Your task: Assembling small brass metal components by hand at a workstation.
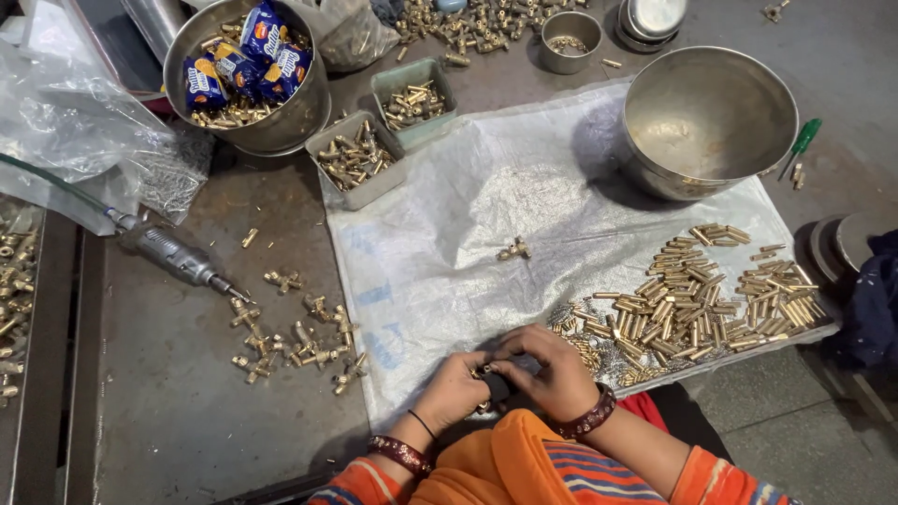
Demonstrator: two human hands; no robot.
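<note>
My left hand [452, 388] and my right hand [552, 369] meet at the near edge of a white plastic sheet [468, 215]. Together they grip a small dark tool [499, 383] and a small brass fitting [483, 372], mostly hidden by the fingers. A heap of brass tubes [697, 299] lies just right of my right hand, with small silvery parts [575, 323] beside it. One lone brass fitting [514, 249] rests mid-sheet. Assembled brass fittings [295, 341] are scattered left of my left hand.
A pneumatic hand tool [168, 252] lies at left on its hose. Behind stand a large empty steel bowl [708, 122], a bowl with snack packets [245, 70], two small trays of brass parts [360, 159], a small cup [570, 41] and a green-handled screwdriver [798, 145].
</note>
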